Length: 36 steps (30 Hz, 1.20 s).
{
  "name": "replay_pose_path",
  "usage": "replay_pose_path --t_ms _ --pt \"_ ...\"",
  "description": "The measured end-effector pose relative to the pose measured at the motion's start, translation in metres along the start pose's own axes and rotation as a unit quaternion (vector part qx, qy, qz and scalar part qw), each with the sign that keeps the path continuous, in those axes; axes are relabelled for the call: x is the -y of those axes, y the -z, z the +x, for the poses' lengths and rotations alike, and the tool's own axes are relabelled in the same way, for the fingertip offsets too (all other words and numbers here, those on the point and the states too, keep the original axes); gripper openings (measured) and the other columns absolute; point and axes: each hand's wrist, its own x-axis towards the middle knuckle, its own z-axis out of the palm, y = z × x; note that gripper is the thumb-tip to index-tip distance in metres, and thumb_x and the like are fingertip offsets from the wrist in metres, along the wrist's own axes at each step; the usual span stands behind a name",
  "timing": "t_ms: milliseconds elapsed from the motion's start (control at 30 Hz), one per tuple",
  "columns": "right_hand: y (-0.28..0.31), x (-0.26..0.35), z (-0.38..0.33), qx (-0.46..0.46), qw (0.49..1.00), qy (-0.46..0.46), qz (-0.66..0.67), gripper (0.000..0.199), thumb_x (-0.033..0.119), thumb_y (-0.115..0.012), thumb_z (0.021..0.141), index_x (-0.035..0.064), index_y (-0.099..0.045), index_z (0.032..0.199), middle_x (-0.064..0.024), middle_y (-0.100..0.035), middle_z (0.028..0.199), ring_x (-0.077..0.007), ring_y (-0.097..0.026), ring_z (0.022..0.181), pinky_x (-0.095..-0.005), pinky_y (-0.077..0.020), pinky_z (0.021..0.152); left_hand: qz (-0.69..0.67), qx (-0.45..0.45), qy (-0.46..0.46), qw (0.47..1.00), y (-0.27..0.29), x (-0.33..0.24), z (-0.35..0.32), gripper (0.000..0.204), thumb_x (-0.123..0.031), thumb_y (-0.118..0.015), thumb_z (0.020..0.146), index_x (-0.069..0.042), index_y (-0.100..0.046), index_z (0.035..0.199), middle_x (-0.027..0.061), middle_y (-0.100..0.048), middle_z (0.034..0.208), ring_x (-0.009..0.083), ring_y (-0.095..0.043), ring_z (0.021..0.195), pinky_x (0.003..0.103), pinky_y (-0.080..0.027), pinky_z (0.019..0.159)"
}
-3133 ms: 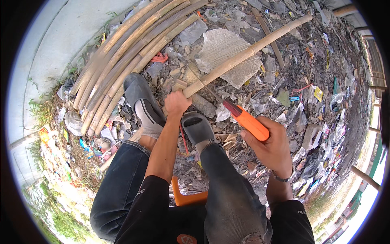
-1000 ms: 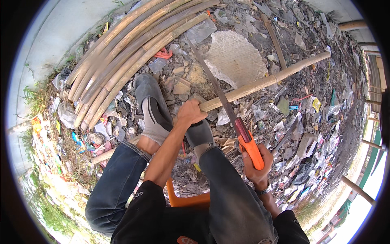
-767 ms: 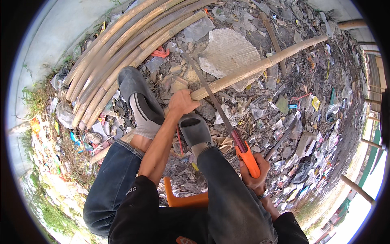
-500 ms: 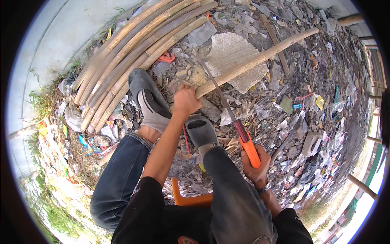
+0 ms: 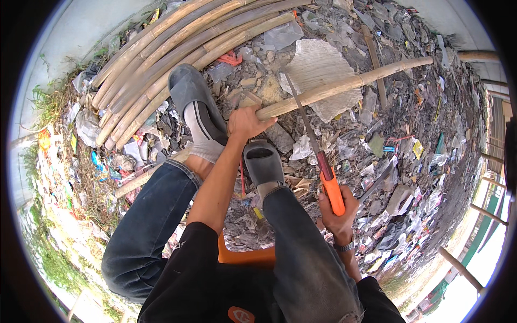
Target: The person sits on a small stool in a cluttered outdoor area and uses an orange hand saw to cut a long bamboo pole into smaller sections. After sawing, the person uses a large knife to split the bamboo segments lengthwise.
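Note:
My left hand is wrapped around the near end of a bamboo pole, which stretches away to the upper right. In my right hand is a hand saw, gripped by its orange handle. Its thin dark blade slants up to the left and crosses the pole a short way right of my left hand. The blade tip shows just past the pole's far side. Whether the teeth have cut into the bamboo cannot be made out. My grey shoes are beside the pole's near end.
Several long bamboo poles lie bundled at the upper left near a pale wall. A rough, flat slab lies under the pole. Scattered plastic litter covers the dark ground. An orange seat edge shows beneath me.
The saw has been drawn back toward me, so less of its blade reaches beyond the pole. My left hand keeps its grip. The whole view has shifted slightly.

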Motion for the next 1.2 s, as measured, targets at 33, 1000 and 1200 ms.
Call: replay_pose_path --t_ms 33,1000,1200 --pt "0.0 0.001 0.001 0.004 1.0 0.009 -0.002 0.026 0.017 -0.083 0.084 0.0007 -0.064 0.089 -0.0045 -0.061 0.062 -0.0097 -0.055 0.053 -0.0277 -0.0462 0.053 0.008 0.004 0.002 1.0 0.0 0.0 0.0 0.073 -0.073 -0.073 0.075 -0.009 -0.078 0.11 0.0181 -0.078 0.094 0.0353 -0.076 0.094 0.048 -0.057 0.092" --pt "-0.033 -0.101 0.021 0.038 0.997 0.061 0.011 0.015 0.01 -0.075 0.084 0.0005 -0.065 0.079 -0.0093 -0.059 0.058 -0.0189 -0.06 0.048 -0.0333 -0.046 0.049 0.076 0.019 0.02 0.997 -0.005 0.002 0.008 0.048 -0.04 -0.074 0.076 -0.002 -0.077 0.105 0.0245 -0.076 0.102 0.0403 -0.073 0.101 0.046 -0.057 0.094" --pt "-0.014 -0.124 -0.013 0.018 0.997 0.08 -0.006 0.012 0.006 -0.074 0.08 -0.0007 -0.071 0.09 -0.0133 -0.063 0.063 -0.0262 -0.061 0.049 -0.0345 -0.0487 0.051 0.068 0.013 -0.03 0.997 -0.002 0.001 0.002 0.058 -0.055 -0.064 0.082 -0.002 -0.076 0.105 0.0258 -0.075 0.1 0.0415 -0.072 0.102 0.051 -0.055 0.093"
